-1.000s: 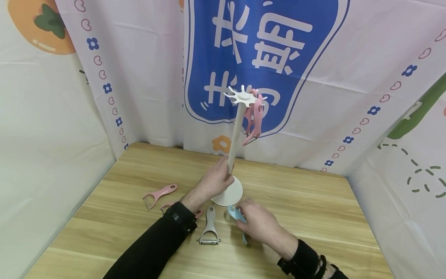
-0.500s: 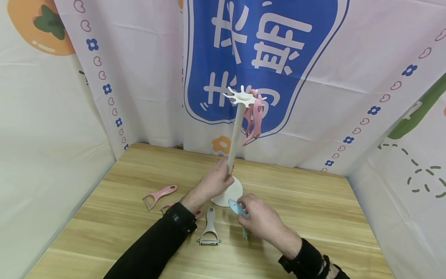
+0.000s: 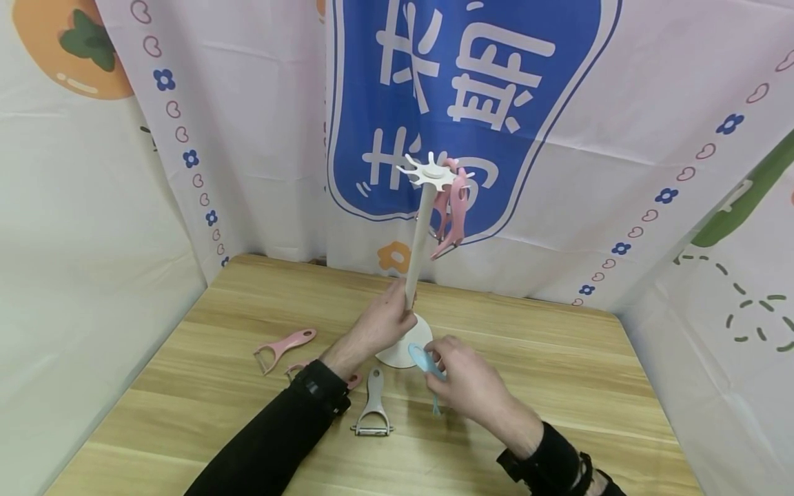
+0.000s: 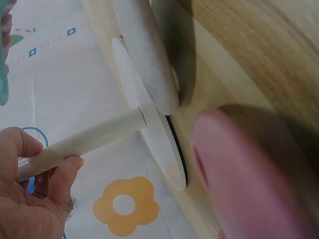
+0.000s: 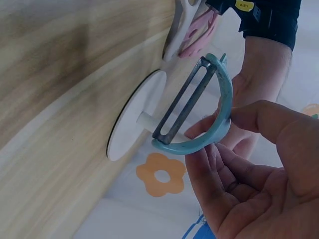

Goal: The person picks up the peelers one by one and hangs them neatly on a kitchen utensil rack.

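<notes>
My left hand (image 3: pixel 386 315) grips the pole of a white stand (image 3: pixel 422 238) low down, just above its round base. Pink peelers (image 3: pixel 457 207) hang on the right side of the stand's spoked top. In my right hand (image 3: pixel 462 375) is a light blue peeler (image 3: pixel 423 358), its handle end pointing up toward the base. The right wrist view shows thumb and fingers pinching the blue peeler (image 5: pixel 224 109) where the handle meets the blade frame, with the metal blade facing the stand. In the left wrist view, fingers and thumb wrap the pole (image 4: pixel 94 134).
A grey peeler (image 3: pixel 374 406) lies on the wooden table (image 3: pixel 546 358) between my forearms. One pink peeler (image 3: pixel 288 342) lies to the left, and another pink peeler (image 3: pixel 355 381) is partly hidden under my left wrist. A printed cloth (image 3: pixel 267 138) hangs behind the table.
My right hand has lifted the blue peeler slightly up from the table, its handle end tipping toward the stand's base. The left hand and the stand have stayed put.
</notes>
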The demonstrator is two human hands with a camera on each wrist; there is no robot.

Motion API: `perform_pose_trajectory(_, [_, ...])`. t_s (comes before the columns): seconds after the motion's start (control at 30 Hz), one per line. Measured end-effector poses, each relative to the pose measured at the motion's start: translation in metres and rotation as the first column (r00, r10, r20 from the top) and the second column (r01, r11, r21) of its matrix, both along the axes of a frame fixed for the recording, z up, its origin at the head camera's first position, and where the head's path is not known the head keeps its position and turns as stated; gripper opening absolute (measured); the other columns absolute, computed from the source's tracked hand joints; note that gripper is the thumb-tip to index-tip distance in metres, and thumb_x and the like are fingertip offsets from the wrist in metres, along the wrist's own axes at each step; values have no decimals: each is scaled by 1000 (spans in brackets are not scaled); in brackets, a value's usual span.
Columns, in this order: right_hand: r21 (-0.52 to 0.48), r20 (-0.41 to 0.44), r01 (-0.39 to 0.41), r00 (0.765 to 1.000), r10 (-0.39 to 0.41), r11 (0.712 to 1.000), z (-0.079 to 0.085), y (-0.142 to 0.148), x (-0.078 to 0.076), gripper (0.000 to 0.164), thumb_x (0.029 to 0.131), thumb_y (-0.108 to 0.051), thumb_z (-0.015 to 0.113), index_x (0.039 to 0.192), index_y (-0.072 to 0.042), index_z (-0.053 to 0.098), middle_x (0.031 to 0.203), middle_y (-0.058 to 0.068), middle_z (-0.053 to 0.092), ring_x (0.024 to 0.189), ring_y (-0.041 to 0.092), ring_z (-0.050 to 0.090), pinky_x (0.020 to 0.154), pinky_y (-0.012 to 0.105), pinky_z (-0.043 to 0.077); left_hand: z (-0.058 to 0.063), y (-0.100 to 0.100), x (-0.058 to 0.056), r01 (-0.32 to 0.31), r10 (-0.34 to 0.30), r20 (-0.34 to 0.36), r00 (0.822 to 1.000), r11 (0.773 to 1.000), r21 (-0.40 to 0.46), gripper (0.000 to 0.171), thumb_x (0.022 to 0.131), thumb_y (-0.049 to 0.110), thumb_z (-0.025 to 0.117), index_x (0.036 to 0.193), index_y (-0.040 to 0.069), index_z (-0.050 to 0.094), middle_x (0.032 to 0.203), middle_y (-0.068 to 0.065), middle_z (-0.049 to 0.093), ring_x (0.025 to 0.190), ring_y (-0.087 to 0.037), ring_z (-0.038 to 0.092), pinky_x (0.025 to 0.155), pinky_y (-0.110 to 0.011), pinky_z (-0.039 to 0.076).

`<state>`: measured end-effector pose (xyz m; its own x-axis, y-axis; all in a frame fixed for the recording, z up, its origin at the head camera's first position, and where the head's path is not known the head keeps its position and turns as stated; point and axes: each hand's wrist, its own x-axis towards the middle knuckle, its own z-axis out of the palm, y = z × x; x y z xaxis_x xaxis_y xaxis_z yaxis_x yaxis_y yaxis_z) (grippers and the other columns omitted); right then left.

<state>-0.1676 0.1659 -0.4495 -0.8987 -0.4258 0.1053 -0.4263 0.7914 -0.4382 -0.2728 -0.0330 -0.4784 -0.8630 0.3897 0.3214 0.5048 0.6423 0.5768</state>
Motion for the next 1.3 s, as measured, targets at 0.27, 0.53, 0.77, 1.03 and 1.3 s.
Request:
perform_pose_trajectory(0.27, [-24, -29, 21, 999, -22, 999, 10, 2, 0, 38, 89, -23, 77, 124, -9, 68, 103, -5, 62, 88, 6, 63, 63, 16, 53, 0, 0, -1, 9, -9, -11, 1000, 1000, -1, 40, 92, 4, 61, 129, 7, 49, 104, -1, 52, 86, -13, 58, 70, -26, 55])
perform_pose_trajectory(0.53, [-73, -63, 51, 996, -55, 996, 21, 4, -1, 38, 89, -21, 77, 124, -10, 68, 102, -6, 61, 88, 4, 63, 66, 16, 54, 0, 0, -1, 14, -14, -11, 1000, 1000, 8, 39, 91, 4, 61, 128, 6, 49, 104, -1, 52, 86, -14, 59, 70, -28, 55])
perform_pose_trajectory(0.77, [-133, -82, 63, 994, -75, 989, 31, 4, -1, 38, 90, -19, 76, 126, -10, 67, 104, -6, 62, 87, 4, 63, 66, 16, 55, 2, -2, 2, 33, -34, 17, 999, 998, 46, 38, 93, 3, 61, 129, 4, 50, 105, -3, 51, 89, -16, 59, 74, -32, 56])
perform_pose_trajectory(1.03, [-176, -114, 61, 990, -82, 982, 38, 5, 0, 39, 91, -18, 75, 129, -12, 66, 106, -7, 61, 86, 3, 63, 69, 18, 57, 2, -2, 2, 26, -26, 4, 1000, 999, 45, 36, 93, 4, 63, 126, 7, 50, 103, -2, 52, 85, -15, 59, 70, -29, 56])
perform_pose_trajectory(1.3, [-225, -161, 42, 984, -80, 973, 43, 5, -1, 40, 90, -15, 75, 129, -12, 66, 108, -7, 61, 90, 4, 62, 72, 20, 59, 0, -2, 0, 24, -24, 3, 1000, 999, 36, 38, 93, 5, 63, 129, 7, 49, 103, -2, 52, 84, -13, 59, 69, -27, 56])
